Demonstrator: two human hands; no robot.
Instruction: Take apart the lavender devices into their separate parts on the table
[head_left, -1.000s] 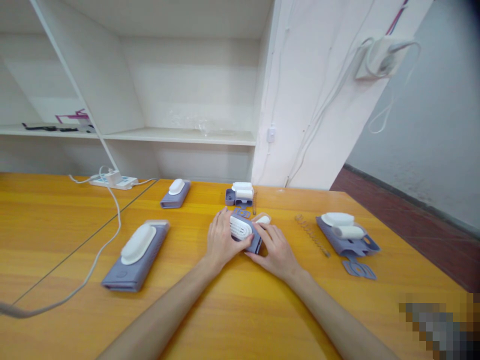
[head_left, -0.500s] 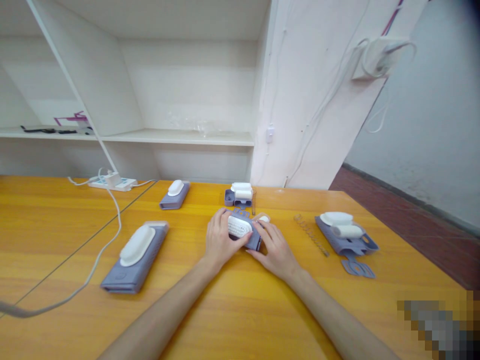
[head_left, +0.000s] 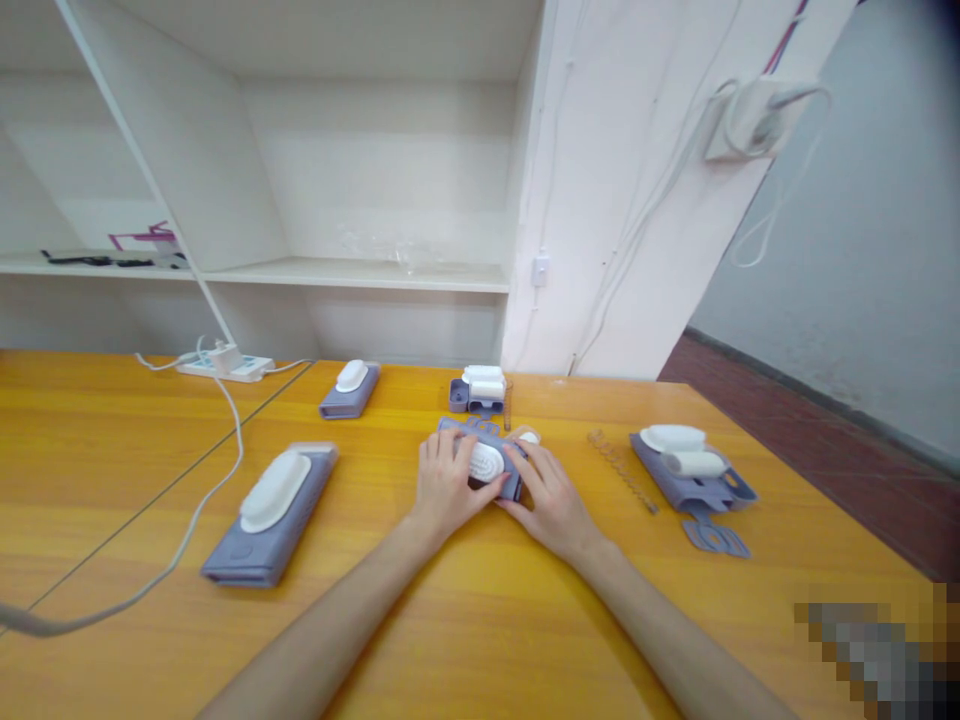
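At the middle of the orange wooden table (head_left: 480, 610), the left hand (head_left: 444, 475) and right hand (head_left: 553, 500) grip opposite sides of a grey-purple, box-shaped plastic housing (head_left: 512, 488) — I'd brace its right end and press evenly along its white, ridged, oval plastic piece (head_left: 487, 462).

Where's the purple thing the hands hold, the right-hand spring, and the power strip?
Purple thing (head_left: 486, 462), head view, white oval part
Right-hand spring (head_left: 623, 472), head view, middle coils
Power strip (head_left: 252, 369), head view, right part
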